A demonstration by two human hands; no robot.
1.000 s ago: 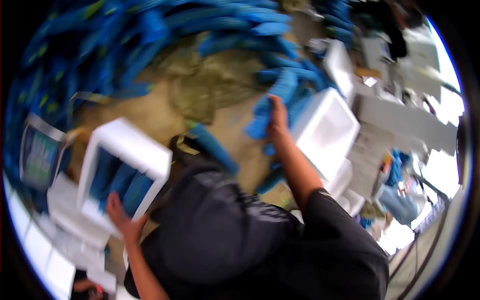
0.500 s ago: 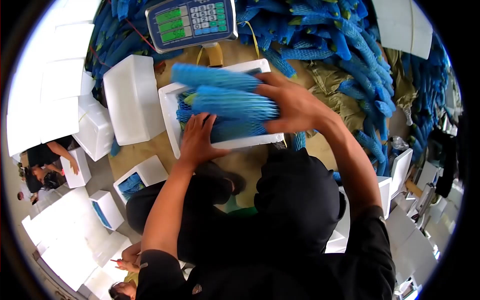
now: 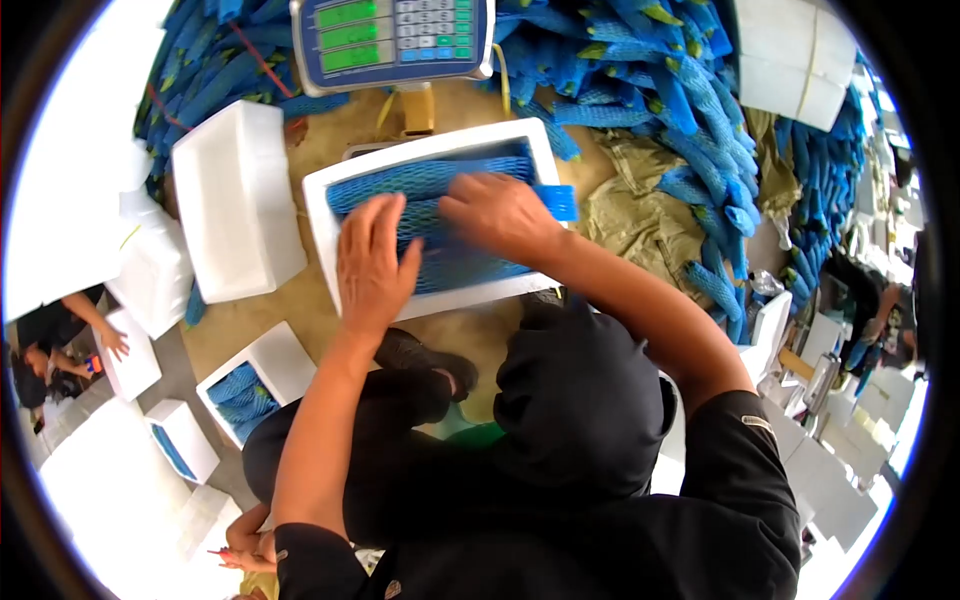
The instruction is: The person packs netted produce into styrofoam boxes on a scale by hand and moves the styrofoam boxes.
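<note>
A white foam box (image 3: 312, 215) holds several long pieces in blue mesh sleeves (image 3: 430, 176); the kind inside the sleeves is hard to make out. One blue-sleeved piece (image 3: 556, 203) pokes out over the box's right rim, beneath my right wrist. My right hand (image 3: 505, 215) lies on the sleeved pieces, its fingers bent down around one and partly blurred. At the left end of the box my left hand (image 3: 375, 265) rests with thumb and fingers apart, fingertips touching the sleeved pieces.
A scale display (image 3: 395, 40) stands behind the box. Beside it on the left is another white foam box (image 3: 240, 200). A smaller box (image 3: 290, 355) holds blue-sleeved pieces. Heaps of blue-sleeved pieces (image 3: 690, 110) lie at right. Another person's hand (image 3: 113, 343) shows far left.
The two sleeved pieces held above the box have come down into it, one jutting over the right rim. My right hand moved left and down; my left hand shifted slightly left.
</note>
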